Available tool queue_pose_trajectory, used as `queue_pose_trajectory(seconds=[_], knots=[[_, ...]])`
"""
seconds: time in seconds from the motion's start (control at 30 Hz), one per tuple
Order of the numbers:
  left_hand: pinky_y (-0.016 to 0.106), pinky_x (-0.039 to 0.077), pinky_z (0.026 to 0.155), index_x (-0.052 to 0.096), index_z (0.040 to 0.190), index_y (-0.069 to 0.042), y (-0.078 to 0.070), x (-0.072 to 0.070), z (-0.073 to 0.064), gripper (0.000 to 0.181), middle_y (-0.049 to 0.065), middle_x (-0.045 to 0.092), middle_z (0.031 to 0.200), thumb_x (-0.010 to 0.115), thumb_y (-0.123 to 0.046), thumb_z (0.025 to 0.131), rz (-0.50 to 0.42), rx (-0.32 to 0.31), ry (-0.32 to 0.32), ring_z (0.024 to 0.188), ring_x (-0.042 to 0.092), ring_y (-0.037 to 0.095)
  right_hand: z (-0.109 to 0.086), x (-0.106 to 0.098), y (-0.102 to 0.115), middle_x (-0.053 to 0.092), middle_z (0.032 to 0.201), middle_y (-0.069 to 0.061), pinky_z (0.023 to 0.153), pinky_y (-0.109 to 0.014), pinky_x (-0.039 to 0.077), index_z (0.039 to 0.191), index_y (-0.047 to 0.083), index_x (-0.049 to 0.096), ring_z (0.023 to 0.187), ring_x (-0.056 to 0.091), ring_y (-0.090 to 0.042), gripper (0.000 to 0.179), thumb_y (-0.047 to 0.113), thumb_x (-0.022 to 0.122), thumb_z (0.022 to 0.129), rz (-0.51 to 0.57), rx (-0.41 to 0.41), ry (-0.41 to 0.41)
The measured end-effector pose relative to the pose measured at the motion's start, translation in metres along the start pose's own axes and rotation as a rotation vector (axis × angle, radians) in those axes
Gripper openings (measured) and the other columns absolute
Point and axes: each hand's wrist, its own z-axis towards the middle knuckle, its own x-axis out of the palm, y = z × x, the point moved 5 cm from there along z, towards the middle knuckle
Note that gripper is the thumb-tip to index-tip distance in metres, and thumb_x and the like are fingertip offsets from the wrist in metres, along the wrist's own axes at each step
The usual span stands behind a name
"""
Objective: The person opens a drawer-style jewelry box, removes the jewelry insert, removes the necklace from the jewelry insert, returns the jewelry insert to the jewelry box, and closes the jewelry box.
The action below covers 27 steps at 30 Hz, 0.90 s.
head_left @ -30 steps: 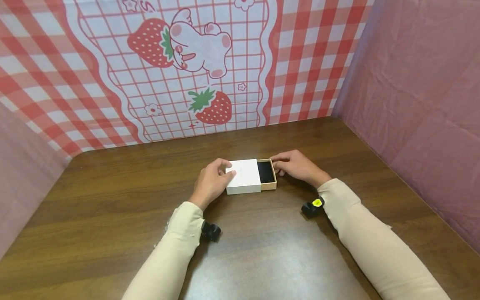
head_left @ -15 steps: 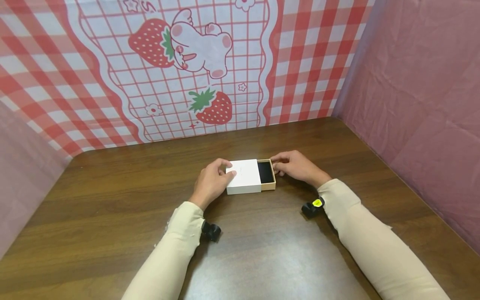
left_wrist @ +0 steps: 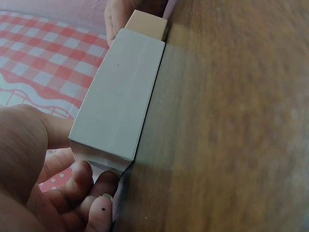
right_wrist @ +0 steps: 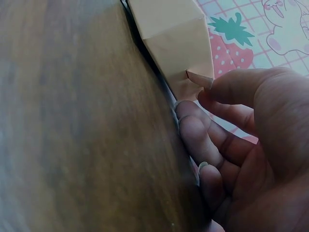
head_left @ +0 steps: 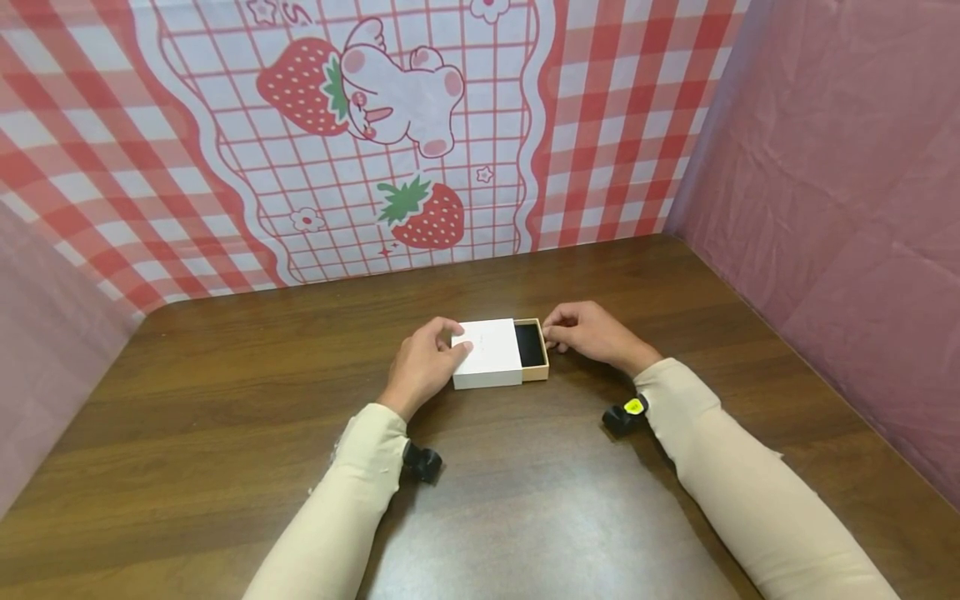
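Observation:
A white box sleeve (head_left: pixel 486 352) lies flat near the middle of the table, with a tan inner tray (head_left: pixel 536 374) sticking out of its right end. Black lining (head_left: pixel 532 345) shows inside the tray. My left hand (head_left: pixel 423 364) grips the sleeve's left end, thumb on top; in the left wrist view several fingers curl by the sleeve's end face (left_wrist: pixel 99 158). At the tray's outer end, my right hand (head_left: pixel 592 332) pinches a small tan pull tab (right_wrist: pixel 198 79) between thumb and forefinger, its other fingers curled below. The sleeve hides the rest of the tray.
The brown wooden table (head_left: pixel 225 400) meets a red-and-white checked cloth (head_left: pixel 615 125) with strawberries at the back. A pink cloth (head_left: pixel 840 208) hangs on the right. Black wrist cameras sit at both cuffs.
The tray has slid slightly left into the sleeve, so a little less of it shows. My right fingers have shifted a bit at its end; the left hand and sleeve stay put.

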Motion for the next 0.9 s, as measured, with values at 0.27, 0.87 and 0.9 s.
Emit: queue_pose_trajectory(seconds=[0.27,0.87,0.9], knots=[[0.037,0.043,0.064,0.066,0.117,-0.026,0.0015,0.0001,0.0006,0.028,0.000,0.061,0.086,0.069,-0.040,0.093,-0.002,-0.010,0.004,0.071,0.056,0.020,0.0014,0.0020,-0.0010,0.069,0.102,-0.011,0.077,-0.035,0.055,0.106,0.004,0.073,0.081,0.064,-0.023,0.015,0.015,0.067,0.097,0.017,-0.005,0.031],[0.037,0.043,0.062,0.067,0.115,-0.025,0.0005,0.0006,0.0013,0.027,0.001,0.061,0.082,0.070,-0.038,0.092,-0.010,0.000,0.002,0.069,0.056,0.019,0.0004,0.0022,0.0004,0.073,0.093,-0.009,0.073,-0.032,0.055,0.104,0.003,0.076,0.080,0.065,-0.021,0.018,0.018,0.067,0.097,0.048,-0.026,0.037],[0.037,0.043,0.062,0.067,0.115,-0.025,0.0008,0.0006,0.0014,0.027,0.001,0.061,0.082,0.070,-0.038,0.092,-0.010,-0.001,0.002,0.069,0.056,0.019,0.0005,0.0023,0.0005,0.073,0.093,-0.009,0.074,-0.032,0.056,0.105,0.004,0.076,0.080,0.065,-0.022,0.019,0.019,0.068,0.097,0.046,-0.026,0.039]])
